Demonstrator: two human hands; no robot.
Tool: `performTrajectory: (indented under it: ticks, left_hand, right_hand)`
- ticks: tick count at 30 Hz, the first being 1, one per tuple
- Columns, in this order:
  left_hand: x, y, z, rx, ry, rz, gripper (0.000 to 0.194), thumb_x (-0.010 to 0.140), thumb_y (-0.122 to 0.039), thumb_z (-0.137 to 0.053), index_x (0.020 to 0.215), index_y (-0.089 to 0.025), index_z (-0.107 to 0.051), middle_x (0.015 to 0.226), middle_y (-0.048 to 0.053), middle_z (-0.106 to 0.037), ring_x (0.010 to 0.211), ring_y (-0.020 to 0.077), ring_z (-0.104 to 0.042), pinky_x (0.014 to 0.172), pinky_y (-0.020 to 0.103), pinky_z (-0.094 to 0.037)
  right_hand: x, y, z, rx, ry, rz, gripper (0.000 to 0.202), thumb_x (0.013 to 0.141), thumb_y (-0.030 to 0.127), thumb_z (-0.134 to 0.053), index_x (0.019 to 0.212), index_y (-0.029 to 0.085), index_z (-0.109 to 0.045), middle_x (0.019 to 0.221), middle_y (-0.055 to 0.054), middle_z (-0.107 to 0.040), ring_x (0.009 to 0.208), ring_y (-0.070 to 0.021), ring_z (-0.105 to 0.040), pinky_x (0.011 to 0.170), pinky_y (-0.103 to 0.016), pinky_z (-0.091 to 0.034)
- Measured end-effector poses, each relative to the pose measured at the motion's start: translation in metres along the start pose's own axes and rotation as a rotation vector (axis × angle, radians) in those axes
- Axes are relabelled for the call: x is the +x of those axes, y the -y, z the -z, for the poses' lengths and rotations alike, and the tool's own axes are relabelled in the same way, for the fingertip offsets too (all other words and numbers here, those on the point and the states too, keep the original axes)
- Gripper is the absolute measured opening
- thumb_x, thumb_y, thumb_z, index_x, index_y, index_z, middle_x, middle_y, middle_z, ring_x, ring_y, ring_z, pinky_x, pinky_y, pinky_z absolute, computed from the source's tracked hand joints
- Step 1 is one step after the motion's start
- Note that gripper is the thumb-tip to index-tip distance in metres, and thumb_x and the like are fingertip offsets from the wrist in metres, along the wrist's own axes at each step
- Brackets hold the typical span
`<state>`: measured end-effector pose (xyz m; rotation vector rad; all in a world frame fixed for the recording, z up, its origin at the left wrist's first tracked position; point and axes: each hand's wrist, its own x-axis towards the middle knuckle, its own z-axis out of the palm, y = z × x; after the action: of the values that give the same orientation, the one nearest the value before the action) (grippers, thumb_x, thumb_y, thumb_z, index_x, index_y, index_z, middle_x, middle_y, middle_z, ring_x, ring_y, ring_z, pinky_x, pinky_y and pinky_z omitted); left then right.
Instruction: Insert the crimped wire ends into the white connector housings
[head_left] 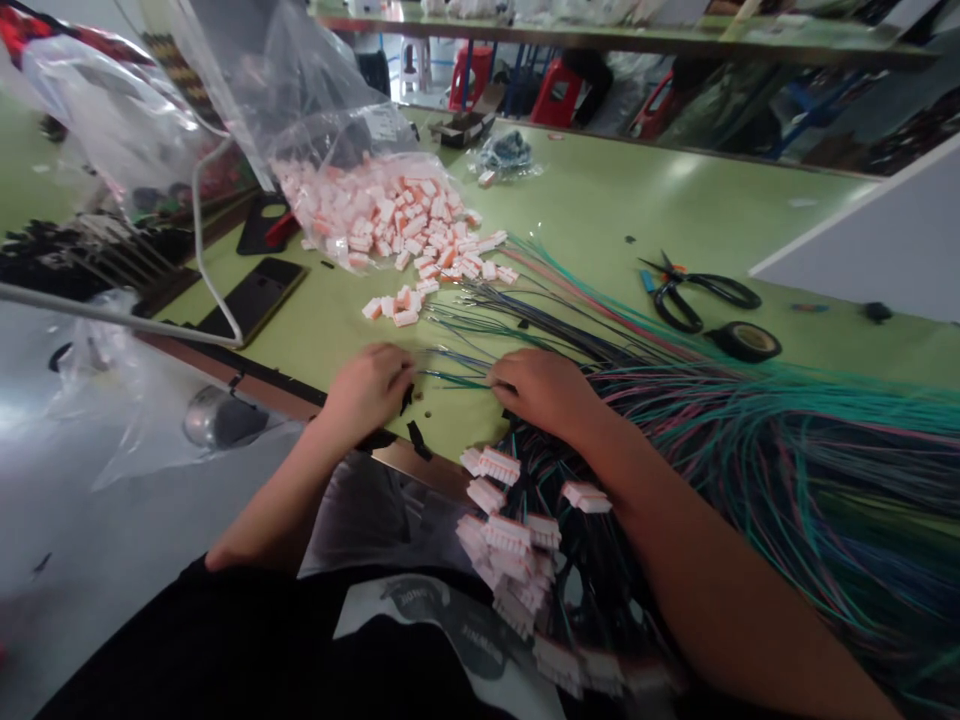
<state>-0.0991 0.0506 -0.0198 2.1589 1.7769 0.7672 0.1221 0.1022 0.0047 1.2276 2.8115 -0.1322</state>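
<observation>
My left hand (373,388) rests at the table's front edge with its fingers curled together near the wire tips; what it pinches, if anything, is too small to make out. To its right, my right hand (541,390) is closed around a few thin blue and green wires (457,380), whose ends point toward my left hand. Black and green wires (555,325) spread behind my right hand. Loose white-and-orange connectors (405,303) lie beyond my hands, by a larger pile (420,220). Wired connectors (510,535) hang below my right forearm.
Black scissors (686,290) and a tape roll (748,341) lie at the right, near a large wire bundle (810,400). A phone (255,298) and a bent metal rod (199,210) are at the left. A clear plastic bag (300,110) stands behind.
</observation>
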Motion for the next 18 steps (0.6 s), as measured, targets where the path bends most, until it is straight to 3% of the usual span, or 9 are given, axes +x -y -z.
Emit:
performTrajectory:
  ticks: [4,8,10,13,18]
  left_hand:
    - [0.02,0.024,0.016,0.103,-0.148,0.274,0.035,0.078,-0.013,-0.043,0.108,-0.016,-0.06,0.113,0.013,-0.063,0.102,0.0245,-0.059,0.086,0.038,-0.047]
    - [0.046,0.034,0.026,0.147,-0.034,0.34,0.048,0.076,-0.019,-0.051,0.123,-0.011,-0.049,0.125,0.019,-0.055,0.113,0.0284,-0.052,0.094,0.039,-0.042]
    - [0.056,0.036,0.028,0.159,0.044,0.288,0.042,0.079,-0.021,-0.048,0.119,-0.011,-0.052,0.122,0.018,-0.057,0.107,0.0281,-0.055,0.09,0.038,-0.043]
    - [0.06,0.038,0.029,0.157,0.098,0.206,0.025,0.08,-0.022,-0.045,0.097,-0.013,-0.061,0.102,0.014,-0.064,0.092,0.0237,-0.058,0.083,0.034,-0.044]
    - [0.038,0.03,0.027,-0.038,-0.081,0.326,0.017,0.078,-0.033,-0.053,0.08,-0.016,-0.057,0.076,0.006,-0.061,0.075,0.0181,-0.056,0.068,0.029,-0.044]
  right_hand:
    - [0.0,0.0,0.001,0.075,-0.073,-0.086,0.015,0.073,0.018,-0.048,0.072,0.018,-0.063,0.073,-0.005,-0.064,0.07,-0.0164,-0.053,0.057,-0.026,-0.028]
    - [0.002,-0.001,0.0,0.214,-0.134,-0.089,0.012,0.067,0.017,-0.049,0.069,0.019,-0.06,0.063,-0.001,-0.06,0.06,-0.0137,-0.049,0.056,-0.024,-0.03]
    - [0.004,0.0,-0.004,0.284,-0.165,-0.033,0.012,0.066,0.017,-0.049,0.07,0.018,-0.061,0.063,-0.001,-0.06,0.06,-0.0133,-0.05,0.058,-0.024,-0.033]
    - [0.005,0.002,-0.009,0.416,-0.187,0.041,0.016,0.068,0.019,-0.049,0.077,0.019,-0.063,0.064,0.0,-0.061,0.059,-0.0124,-0.052,0.059,-0.023,-0.037]
    - [0.004,0.009,-0.01,0.625,-0.223,0.027,0.016,0.071,0.023,-0.05,0.08,0.019,-0.063,0.069,0.0,-0.064,0.062,-0.012,-0.056,0.061,-0.024,-0.041]
